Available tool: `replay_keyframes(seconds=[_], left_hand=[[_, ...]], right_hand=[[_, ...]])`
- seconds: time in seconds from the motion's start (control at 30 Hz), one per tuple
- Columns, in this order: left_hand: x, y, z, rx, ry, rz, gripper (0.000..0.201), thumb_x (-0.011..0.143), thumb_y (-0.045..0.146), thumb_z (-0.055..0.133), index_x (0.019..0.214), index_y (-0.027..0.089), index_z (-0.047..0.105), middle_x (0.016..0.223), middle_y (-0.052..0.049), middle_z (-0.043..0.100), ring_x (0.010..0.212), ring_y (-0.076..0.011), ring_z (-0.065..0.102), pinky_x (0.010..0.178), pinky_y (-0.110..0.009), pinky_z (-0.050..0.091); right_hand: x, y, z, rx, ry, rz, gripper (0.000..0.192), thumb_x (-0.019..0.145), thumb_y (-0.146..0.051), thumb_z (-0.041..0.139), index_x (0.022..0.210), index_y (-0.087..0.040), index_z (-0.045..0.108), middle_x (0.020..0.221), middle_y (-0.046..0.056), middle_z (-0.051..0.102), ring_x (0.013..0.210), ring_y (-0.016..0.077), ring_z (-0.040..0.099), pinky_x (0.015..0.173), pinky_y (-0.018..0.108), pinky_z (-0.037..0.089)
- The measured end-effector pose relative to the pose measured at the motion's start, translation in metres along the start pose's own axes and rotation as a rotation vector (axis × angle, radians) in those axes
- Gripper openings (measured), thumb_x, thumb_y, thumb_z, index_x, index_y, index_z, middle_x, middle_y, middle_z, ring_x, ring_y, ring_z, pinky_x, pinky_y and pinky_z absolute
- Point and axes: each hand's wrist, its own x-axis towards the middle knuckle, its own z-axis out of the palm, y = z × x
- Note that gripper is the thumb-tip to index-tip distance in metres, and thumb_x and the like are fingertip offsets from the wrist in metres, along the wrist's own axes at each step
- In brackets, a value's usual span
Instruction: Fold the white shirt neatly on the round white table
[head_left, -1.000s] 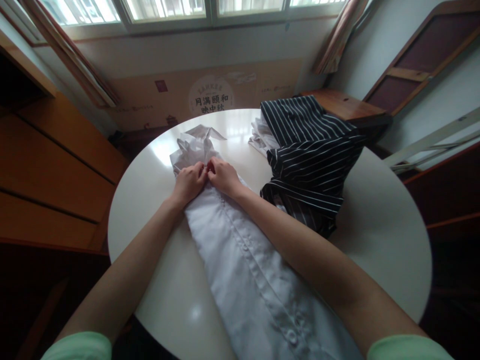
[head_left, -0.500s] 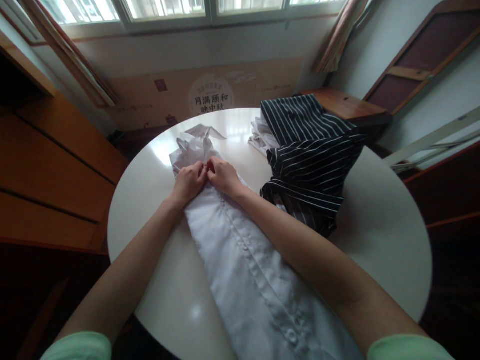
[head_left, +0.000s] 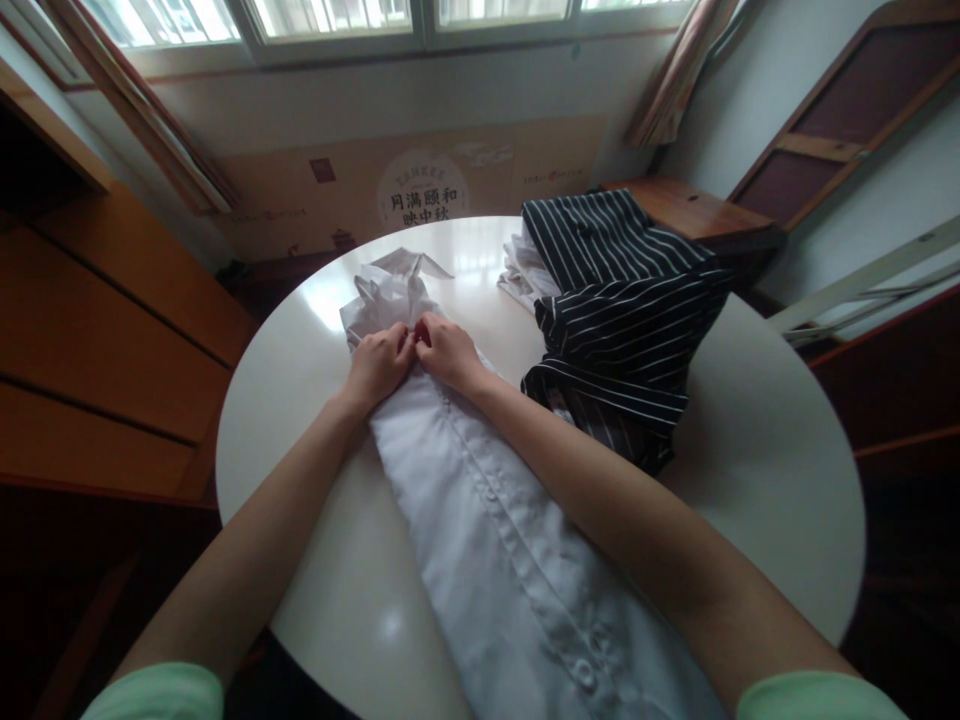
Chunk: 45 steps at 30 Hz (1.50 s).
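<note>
A white button-up shirt [head_left: 480, 520] lies lengthwise on the round white table [head_left: 300, 500], its collar end crumpled at the far side and its button placket running towards me. My left hand [head_left: 382, 362] pinches the shirt's front just below the collar, fingers curled. Right beside it, my right hand [head_left: 448, 350] grips the same spot from the other side, with the fingertips of both hands meeting. What exactly sits between the fingertips, perhaps a button, is hidden.
Black clothing with white stripes [head_left: 622, 320] is heaped on the table at the right, with folded white cloth [head_left: 525, 270] partly under it. A wooden side table [head_left: 697, 210] stands behind. Orange-brown cabinets [head_left: 112, 320] are at the left, and a printed cardboard panel [head_left: 285, 170] leans below the window.
</note>
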Motion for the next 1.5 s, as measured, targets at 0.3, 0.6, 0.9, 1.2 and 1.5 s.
replay_keyframes(seconds=[0.3,0.6,0.9,1.2,1.5], left_hand=[[0.0002,0.0002,-0.0006,-0.016,0.004,-0.008,0.025,0.09,0.028,0.035,0.082,0.017,0.056,0.08,-0.008,0.067,0.077,-0.0225,0.063,0.072,-0.03,0.042],[-0.0005,-0.0007,-0.0003,-0.02,0.0,-0.002,0.026,0.091,0.029,0.034,0.082,0.017,0.056,0.081,-0.009,0.067,0.079,-0.024,0.063,0.072,-0.031,0.042],[-0.0003,0.0003,-0.0007,-0.011,-0.008,-0.018,0.026,0.09,0.028,0.035,0.084,0.017,0.057,0.082,-0.01,0.067,0.081,-0.0248,0.063,0.074,-0.032,0.042],[-0.0002,-0.0009,0.0004,0.012,0.001,0.0,0.027,0.092,0.028,0.034,0.083,0.016,0.056,0.081,-0.01,0.067,0.079,-0.0245,0.064,0.068,-0.029,0.039],[-0.0004,-0.0015,0.0006,0.012,0.009,0.001,0.027,0.091,0.028,0.034,0.083,0.016,0.057,0.08,-0.01,0.067,0.078,-0.0242,0.064,0.067,-0.029,0.039]], right_hand=[[0.0001,0.0,0.0001,0.012,-0.01,0.007,0.023,0.082,-0.02,0.04,0.098,-0.016,0.057,0.094,0.006,0.064,0.084,0.0154,0.056,0.074,0.025,0.04],[0.0001,0.0003,0.0003,0.016,0.002,0.004,0.023,0.082,-0.02,0.04,0.096,-0.016,0.057,0.092,0.006,0.064,0.082,0.0154,0.057,0.073,0.025,0.04],[0.0008,0.0014,0.001,0.001,0.006,-0.002,0.023,0.081,-0.021,0.04,0.095,-0.016,0.057,0.091,0.006,0.064,0.082,0.0161,0.057,0.072,0.025,0.04],[0.0004,0.0001,0.0006,-0.004,-0.005,0.004,0.022,0.082,-0.02,0.04,0.096,-0.015,0.057,0.092,0.007,0.064,0.082,0.0154,0.057,0.073,0.025,0.04],[0.0011,0.0008,0.0009,0.004,-0.005,-0.004,0.022,0.082,-0.02,0.04,0.096,-0.015,0.057,0.095,0.007,0.064,0.084,0.0159,0.057,0.073,0.026,0.04]])
